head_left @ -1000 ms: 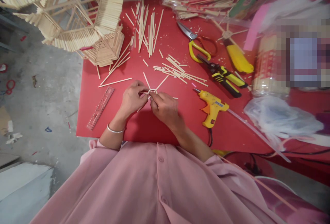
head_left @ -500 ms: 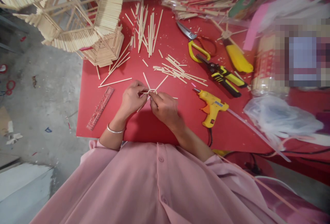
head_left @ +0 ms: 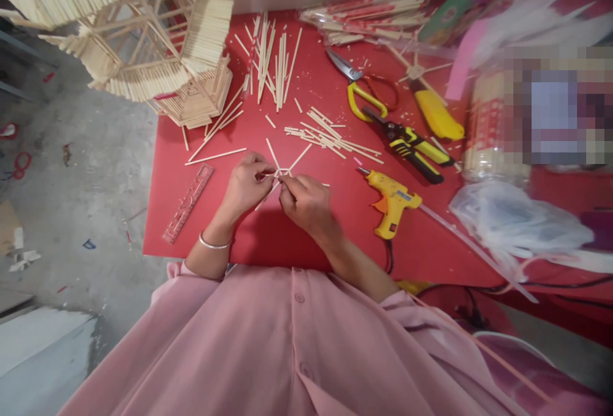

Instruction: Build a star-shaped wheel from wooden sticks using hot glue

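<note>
My left hand [head_left: 245, 186] and my right hand [head_left: 306, 202] meet over the red table [head_left: 268, 237], both pinched on a small star of thin bamboo sticks [head_left: 282, 167] joined at its middle. The star's spokes stick out above and below my fingertips. Loose cut sticks [head_left: 330, 135] lie just beyond it, and a longer bundle of sticks [head_left: 271, 59] lies farther back. A yellow glue gun [head_left: 393, 202] lies to the right of my right hand, its nozzle pointing left.
A large stick-built model [head_left: 158, 39] stands at the table's back left corner. A ruler [head_left: 188, 202] lies left of my hands. Yellow-handled scissors [head_left: 357, 87], black-yellow snips [head_left: 407, 141], a yellow knife [head_left: 438, 116], packaged sticks [head_left: 373, 11] and a plastic bag [head_left: 517, 221] lie to the right.
Both hands keep their pinch on the stick star with barely any movement. The whole view has shifted slightly as my head moved.
</note>
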Action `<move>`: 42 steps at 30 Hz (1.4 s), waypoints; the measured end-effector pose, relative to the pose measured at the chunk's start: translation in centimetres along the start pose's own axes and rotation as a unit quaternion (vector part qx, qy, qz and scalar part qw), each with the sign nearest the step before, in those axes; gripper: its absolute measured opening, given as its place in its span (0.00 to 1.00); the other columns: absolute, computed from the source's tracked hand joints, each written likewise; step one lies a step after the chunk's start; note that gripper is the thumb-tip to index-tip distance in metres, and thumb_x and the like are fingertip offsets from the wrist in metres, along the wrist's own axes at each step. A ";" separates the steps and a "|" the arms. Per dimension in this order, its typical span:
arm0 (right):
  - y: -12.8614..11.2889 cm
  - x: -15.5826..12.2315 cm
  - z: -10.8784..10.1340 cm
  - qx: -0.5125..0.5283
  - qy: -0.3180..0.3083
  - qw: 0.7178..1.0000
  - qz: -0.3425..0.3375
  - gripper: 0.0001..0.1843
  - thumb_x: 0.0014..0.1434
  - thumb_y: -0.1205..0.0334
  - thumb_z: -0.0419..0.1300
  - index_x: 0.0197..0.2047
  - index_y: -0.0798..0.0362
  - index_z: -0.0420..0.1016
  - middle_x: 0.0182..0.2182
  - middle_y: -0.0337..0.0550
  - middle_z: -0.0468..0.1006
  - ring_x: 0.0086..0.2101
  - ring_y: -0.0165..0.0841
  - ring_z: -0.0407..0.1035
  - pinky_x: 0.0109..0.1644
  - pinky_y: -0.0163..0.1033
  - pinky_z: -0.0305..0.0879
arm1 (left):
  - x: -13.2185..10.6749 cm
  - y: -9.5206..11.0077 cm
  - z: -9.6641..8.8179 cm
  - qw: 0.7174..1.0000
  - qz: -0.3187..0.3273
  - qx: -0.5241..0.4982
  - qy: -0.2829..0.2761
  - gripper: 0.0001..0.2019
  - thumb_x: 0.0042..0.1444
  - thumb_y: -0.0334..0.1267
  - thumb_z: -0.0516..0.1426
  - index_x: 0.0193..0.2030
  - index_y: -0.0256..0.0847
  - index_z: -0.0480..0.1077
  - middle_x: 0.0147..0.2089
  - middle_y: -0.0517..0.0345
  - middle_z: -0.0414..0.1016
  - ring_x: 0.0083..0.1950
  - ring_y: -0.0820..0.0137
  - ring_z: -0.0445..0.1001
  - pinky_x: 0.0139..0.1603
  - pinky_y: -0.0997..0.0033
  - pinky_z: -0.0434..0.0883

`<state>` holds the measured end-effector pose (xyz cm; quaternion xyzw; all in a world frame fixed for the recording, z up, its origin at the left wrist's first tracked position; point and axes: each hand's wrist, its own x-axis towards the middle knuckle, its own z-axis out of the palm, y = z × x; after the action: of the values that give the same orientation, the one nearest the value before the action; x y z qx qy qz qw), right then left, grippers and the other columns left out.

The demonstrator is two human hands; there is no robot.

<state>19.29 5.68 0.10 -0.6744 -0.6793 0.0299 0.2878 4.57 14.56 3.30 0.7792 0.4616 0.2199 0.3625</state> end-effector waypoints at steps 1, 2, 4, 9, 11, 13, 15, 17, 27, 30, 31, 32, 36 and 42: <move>0.0 0.0 0.0 0.007 0.009 1.000 0.000 0.16 0.66 0.66 0.53 0.46 0.52 0.83 0.30 0.43 0.81 0.33 0.33 0.72 0.39 0.37 0.60 | 0.0 0.0 0.0 1.000 0.004 0.001 0.007 0.08 0.54 0.27 0.59 0.36 0.39 0.80 0.40 0.58 0.73 0.32 0.76 0.70 0.37 0.73 0.70; 0.1 0.0 0.1 0.016 0.018 1.000 0.000 0.15 0.65 0.66 0.53 0.43 0.51 0.83 0.30 0.42 0.81 0.33 0.32 0.72 0.39 0.37 0.61 | 0.1 -0.1 0.0 1.000 0.008 0.003 0.018 0.09 0.54 0.26 0.58 0.36 0.40 0.80 0.39 0.58 0.74 0.33 0.75 0.70 0.37 0.73 0.69; 0.3 -0.1 0.3 0.040 0.038 0.999 0.001 0.14 0.62 0.67 0.54 0.37 0.51 0.82 0.30 0.42 0.81 0.32 0.32 0.72 0.38 0.36 0.62 | 0.2 -0.3 0.0 0.999 0.018 0.007 0.046 0.11 0.53 0.24 0.57 0.35 0.40 0.80 0.38 0.58 0.74 0.34 0.74 0.71 0.37 0.73 0.69; 0.6 -0.1 0.6 0.091 0.055 0.994 0.025 0.12 0.59 0.65 0.54 0.33 0.50 0.79 0.27 0.41 0.80 0.29 0.31 0.71 0.36 0.35 0.63 | 0.8 -0.9 0.0 0.995 0.011 0.002 0.101 0.07 0.54 0.27 0.59 0.33 0.39 0.79 0.35 0.58 0.75 0.32 0.73 0.71 0.36 0.72 0.68; 0.6 0.0 0.6 0.102 0.051 0.993 0.038 0.13 0.60 0.64 0.53 0.33 0.50 0.80 0.27 0.41 0.79 0.28 0.31 0.71 0.36 0.36 0.64 | 1.0 -1.1 0.0 0.995 0.006 0.001 0.102 0.06 0.55 0.29 0.60 0.32 0.40 0.78 0.33 0.58 0.76 0.33 0.72 0.72 0.38 0.72 0.68; 0.6 0.2 0.5 0.116 0.046 0.991 0.049 0.13 0.60 0.63 0.53 0.34 0.50 0.80 0.27 0.42 0.80 0.29 0.32 0.71 0.37 0.36 0.65 | 1.3 -1.2 0.0 0.995 0.000 0.004 0.101 0.06 0.56 0.30 0.59 0.30 0.40 0.77 0.32 0.58 0.77 0.34 0.71 0.73 0.39 0.71 0.68; 0.6 0.4 0.3 0.137 0.043 0.988 0.060 0.13 0.60 0.63 0.53 0.35 0.49 0.81 0.30 0.42 0.81 0.30 0.32 0.73 0.39 0.36 0.66 | 1.5 -1.3 0.0 0.994 -0.010 0.008 0.107 0.08 0.57 0.32 0.59 0.28 0.40 0.75 0.29 0.59 0.76 0.33 0.70 0.72 0.38 0.70 0.66; 0.7 0.5 0.2 0.163 0.044 0.983 0.075 0.13 0.59 0.63 0.53 0.34 0.49 0.81 0.32 0.43 0.83 0.32 0.33 0.74 0.41 0.37 0.67 | 1.7 -1.4 -0.1 0.992 -0.021 0.013 0.123 0.11 0.59 0.34 0.59 0.25 0.40 0.72 0.26 0.60 0.73 0.30 0.72 0.68 0.35 0.70 0.64; 1.6 1.3 0.8 0.237 0.040 0.959 0.151 0.17 0.59 0.57 0.53 0.39 0.49 0.84 0.34 0.43 0.84 0.34 0.35 0.76 0.41 0.39 0.69 | 2.3 -2.3 -1.0 0.993 0.019 0.046 0.108 0.04 0.55 0.31 0.62 0.29 0.40 0.79 0.34 0.55 0.77 0.36 0.68 0.73 0.43 0.67 0.69; 1.7 1.4 1.0 0.211 0.023 0.968 0.133 0.18 0.61 0.57 0.54 0.43 0.50 0.85 0.38 0.45 0.85 0.36 0.36 0.77 0.44 0.40 0.70 | 2.3 -2.4 -0.9 0.995 0.046 0.059 0.064 0.03 0.52 0.32 0.64 0.32 0.39 0.81 0.39 0.53 0.77 0.38 0.68 0.73 0.45 0.67 0.70; 1.7 1.4 1.0 0.199 0.018 0.972 0.123 0.18 0.62 0.57 0.54 0.45 0.49 0.85 0.39 0.46 0.85 0.38 0.37 0.78 0.45 0.41 0.70 | 2.2 -2.4 -0.7 0.995 0.053 0.064 0.052 0.03 0.52 0.33 0.64 0.33 0.39 0.82 0.40 0.53 0.77 0.38 0.68 0.73 0.45 0.67 0.70; 1.7 1.4 1.0 0.186 0.012 0.976 0.113 0.18 0.62 0.57 0.54 0.46 0.49 0.85 0.40 0.46 0.85 0.39 0.37 0.78 0.46 0.41 0.71 | 2.2 -2.4 -0.6 0.995 0.058 0.070 0.041 0.04 0.53 0.33 0.64 0.34 0.39 0.82 0.40 0.53 0.77 0.38 0.68 0.73 0.44 0.67 0.70; 1.5 1.2 0.8 0.143 -0.009 0.986 0.089 0.19 0.65 0.58 0.53 0.51 0.47 0.84 0.44 0.44 0.85 0.42 0.37 0.79 0.49 0.41 0.71 | 2.1 -2.2 -0.2 0.994 0.057 0.096 0.016 0.05 0.54 0.35 0.63 0.34 0.41 0.83 0.38 0.54 0.77 0.38 0.67 0.74 0.43 0.67 0.70; 1.0 1.2 0.3 0.081 -0.058 0.991 0.084 0.20 0.67 0.58 0.53 0.55 0.45 0.82 0.45 0.43 0.85 0.43 0.37 0.79 0.46 0.39 0.69 | 2.1 -2.6 0.1 0.993 0.061 0.097 0.003 0.06 0.56 0.36 0.62 0.34 0.43 0.83 0.38 0.54 0.78 0.39 0.66 0.74 0.43 0.67 0.70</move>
<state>20.13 6.97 -0.17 -0.7009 -0.6309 0.1481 0.2977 4.22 17.15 1.23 0.8365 0.4338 0.1979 0.2699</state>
